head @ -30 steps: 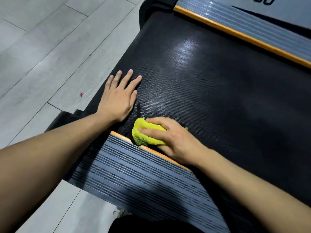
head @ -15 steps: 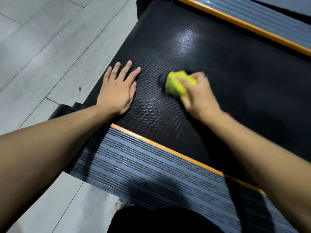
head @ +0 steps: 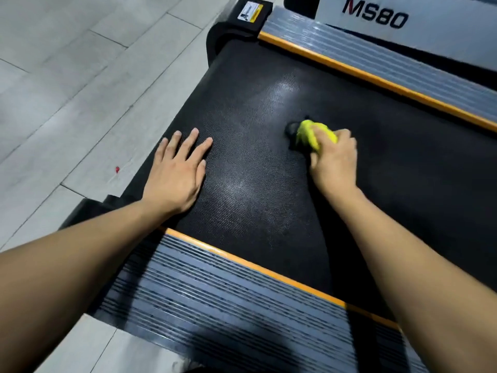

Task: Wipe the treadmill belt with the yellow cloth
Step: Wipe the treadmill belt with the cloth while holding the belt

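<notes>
My right hand (head: 334,160) is closed around the bunched yellow cloth (head: 313,134), fingers curled over it and pressing it down onto the black treadmill belt (head: 258,109), roughly mid-width and a little toward the far side rail (head: 376,63). The cloth pokes out past my knuckles on the left, blurred at its edge. My left hand (head: 176,173) lies flat on the belt near its rear end, palm down, fingers stretched out and slightly fanned, holding nothing; it sits well apart from the cloth. A pale sheen runs across the belt's textured surface between my 2 hands. The near side rail (head: 215,292), ribbed grey with an orange strip along the belt's edge, crosses under my forearms. Beyond the far rail a white panel reads MS80 (head: 375,14). Grey floor tiles (head: 67,76) spread to the left, with 1 small red speck (head: 117,169) on them.
</notes>
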The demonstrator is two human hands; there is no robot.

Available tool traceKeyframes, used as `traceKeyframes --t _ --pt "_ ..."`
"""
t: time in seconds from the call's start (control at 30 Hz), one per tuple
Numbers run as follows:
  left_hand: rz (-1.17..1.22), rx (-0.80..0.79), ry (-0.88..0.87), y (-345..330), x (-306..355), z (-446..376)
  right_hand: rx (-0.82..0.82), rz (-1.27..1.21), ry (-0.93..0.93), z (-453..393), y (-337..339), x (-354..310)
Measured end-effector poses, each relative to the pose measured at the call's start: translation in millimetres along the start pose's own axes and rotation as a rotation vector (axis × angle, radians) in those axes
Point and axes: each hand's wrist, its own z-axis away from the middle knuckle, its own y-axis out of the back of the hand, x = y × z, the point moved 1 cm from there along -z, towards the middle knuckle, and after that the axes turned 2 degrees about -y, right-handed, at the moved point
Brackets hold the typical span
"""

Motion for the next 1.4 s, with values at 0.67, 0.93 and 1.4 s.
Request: traceKeyframes --t 0.67,0.93,1.4 --pt "0.182 0.050 0.067 2 -27 6 -0.043 0.019 0.443 -152 -86 -196" --pt "0.104 0.168 0.070 -5 -23 5 -0.094 0.312 0.304 -274 -109 -190" --pt "0.017 0.181 0.036 -12 -26 9 -0.451 0.315 0.756 -205 -93 -258"
